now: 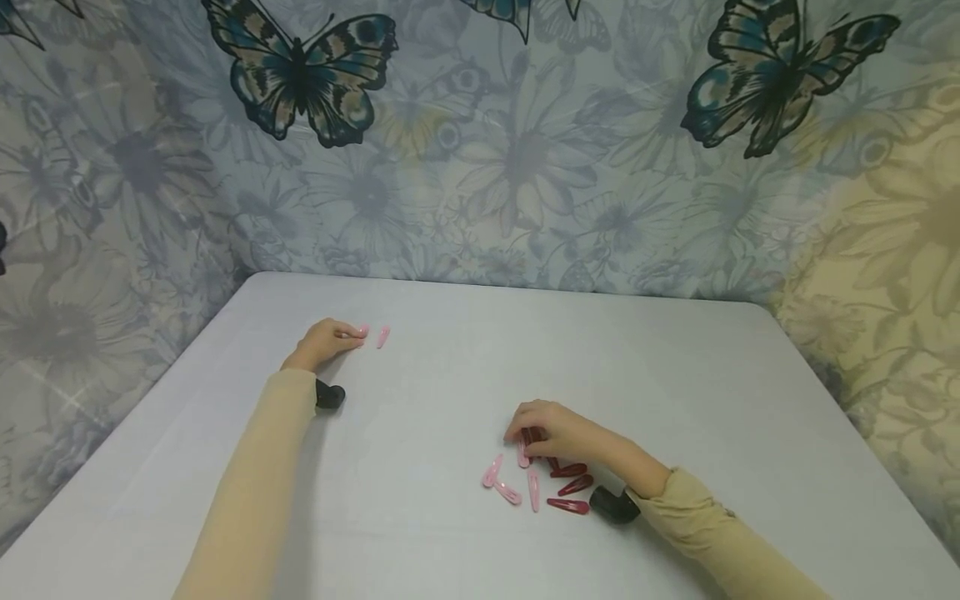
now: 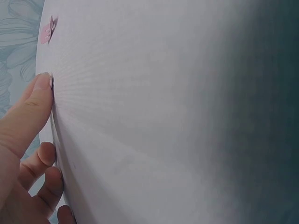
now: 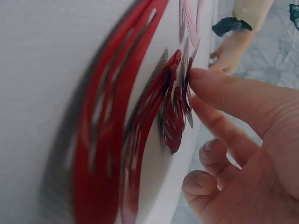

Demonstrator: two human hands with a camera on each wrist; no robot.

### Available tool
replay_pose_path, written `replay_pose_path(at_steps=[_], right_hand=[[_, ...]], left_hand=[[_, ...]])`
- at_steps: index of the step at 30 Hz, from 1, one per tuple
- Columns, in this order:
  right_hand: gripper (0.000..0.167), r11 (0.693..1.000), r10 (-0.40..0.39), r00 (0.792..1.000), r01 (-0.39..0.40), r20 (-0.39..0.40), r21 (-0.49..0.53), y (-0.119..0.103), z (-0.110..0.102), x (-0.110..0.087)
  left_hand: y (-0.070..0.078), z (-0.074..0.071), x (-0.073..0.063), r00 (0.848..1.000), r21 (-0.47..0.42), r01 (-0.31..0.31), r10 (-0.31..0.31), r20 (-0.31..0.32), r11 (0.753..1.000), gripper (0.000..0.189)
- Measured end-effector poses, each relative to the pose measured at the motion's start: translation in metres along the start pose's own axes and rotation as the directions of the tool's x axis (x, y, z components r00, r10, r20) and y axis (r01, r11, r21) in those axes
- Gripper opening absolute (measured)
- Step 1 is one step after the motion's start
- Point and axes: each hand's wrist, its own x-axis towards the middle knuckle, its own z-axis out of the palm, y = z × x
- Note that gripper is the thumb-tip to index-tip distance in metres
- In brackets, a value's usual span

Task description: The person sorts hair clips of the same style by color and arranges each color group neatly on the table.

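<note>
At the far left of the table, my left hand [image 1: 324,342] pinches a pink hair clip [image 1: 363,331] at the tabletop. Only a sliver of that clip shows beside the thumb in the left wrist view. Another pink hair clip [image 1: 383,337] lies just to its right. My right hand [image 1: 558,429] is over a loose pile, thumb and forefinger round a pink hair clip [image 1: 522,455]. Dark red hair clips [image 3: 173,121] lie right by these fingertips and partly hide the grip. Several more red clips [image 1: 567,506] and pink clips [image 1: 534,490] lie nearer me.
The white table [image 1: 420,533] reaches back to a wall hung with butterfly-and-flower cloth [image 1: 525,167]. Black wrist cameras [image 1: 615,505] sit at both cuffs, the right one close to the red clips.
</note>
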Motion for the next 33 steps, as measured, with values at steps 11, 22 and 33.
replay_pose_path(at_steps=[11, 22, 33], right_hand=[[0.018, 1.000, 0.017, 0.999, -0.017, 0.032, -0.010, -0.005, -0.001, 0.003], [0.003, 0.995, 0.097, 0.987, -0.098, 0.127, -0.003, -0.013, -0.005, 0.013], [0.005, 0.998, 0.045, 0.984, -0.036, 0.175, -0.054, -0.011, -0.014, 0.015]], left_hand=[[-0.001, 0.000, 0.001, 1.000, 0.001, 0.008, -0.008, 0.007, 1.000, 0.035], [-0.002, -0.001, 0.001, 0.998, -0.006, 0.049, -0.049, 0.035, 0.999, 0.039], [-0.020, 0.002, 0.019, 0.999, -0.021, 0.010, -0.009, 0.039, 1.000, 0.044]])
